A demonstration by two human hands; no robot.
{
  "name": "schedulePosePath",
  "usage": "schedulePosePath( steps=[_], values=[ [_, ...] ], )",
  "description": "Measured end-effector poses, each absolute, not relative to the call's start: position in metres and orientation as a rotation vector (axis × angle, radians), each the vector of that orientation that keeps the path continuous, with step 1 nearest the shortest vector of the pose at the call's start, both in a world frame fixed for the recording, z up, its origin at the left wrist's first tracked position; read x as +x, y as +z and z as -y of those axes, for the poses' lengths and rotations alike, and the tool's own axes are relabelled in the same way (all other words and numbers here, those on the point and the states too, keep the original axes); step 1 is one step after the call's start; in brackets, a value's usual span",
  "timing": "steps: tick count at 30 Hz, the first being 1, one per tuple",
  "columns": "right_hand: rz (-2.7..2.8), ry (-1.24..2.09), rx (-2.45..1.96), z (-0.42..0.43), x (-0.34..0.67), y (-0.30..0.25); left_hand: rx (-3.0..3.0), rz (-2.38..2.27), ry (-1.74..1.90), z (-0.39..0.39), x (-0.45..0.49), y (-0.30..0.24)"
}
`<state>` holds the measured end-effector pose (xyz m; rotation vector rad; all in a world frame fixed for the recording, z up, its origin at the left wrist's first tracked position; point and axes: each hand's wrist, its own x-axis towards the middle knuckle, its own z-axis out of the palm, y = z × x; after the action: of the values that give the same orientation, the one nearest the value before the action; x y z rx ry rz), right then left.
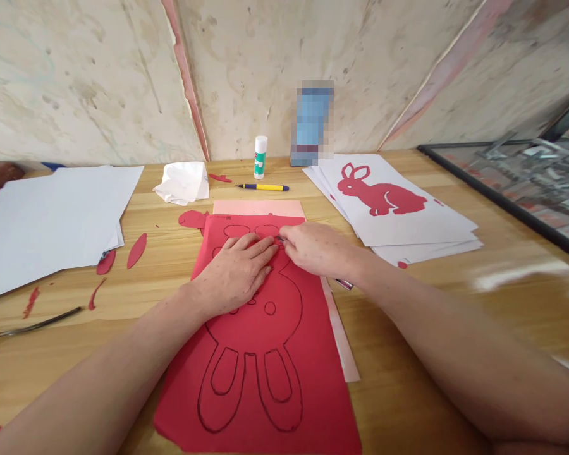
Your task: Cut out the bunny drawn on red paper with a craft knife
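A red sheet of paper (265,373) with a rabbit drawn in black outline lies before me, its ears toward me. My left hand (234,272) rests flat on the sheet with its fingers stretched, covering part of the drawing. At the far part of the outline, my right hand (313,246) is closed around a slim craft knife (344,284). The knife's tip meets the paper just beyond my left fingertips; its rear end shows below my right wrist, and the middle is hidden. Pale pink paper (260,207) sticks out from under the red sheet.
White sheets (52,221) lie at left, near red scraps (136,250). A glue stick (260,158), a yellow and blue pen (265,187) and crumpled paper (183,183) are at the back. A red rabbit cutout (382,193) lies on white paper at right, near a black-framed edge (502,212).
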<state>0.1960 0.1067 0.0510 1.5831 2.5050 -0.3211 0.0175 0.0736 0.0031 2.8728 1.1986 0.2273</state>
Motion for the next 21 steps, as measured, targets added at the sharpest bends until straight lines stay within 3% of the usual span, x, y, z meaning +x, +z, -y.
schedulePosePath(
  steps=[21],
  values=[
    [-2.444, -0.281, 1.57, -0.1072, 0.1922, 0.0536, 2.881, -1.24, 0.222, -0.0702, 0.0211, 0.0072]
  ],
)
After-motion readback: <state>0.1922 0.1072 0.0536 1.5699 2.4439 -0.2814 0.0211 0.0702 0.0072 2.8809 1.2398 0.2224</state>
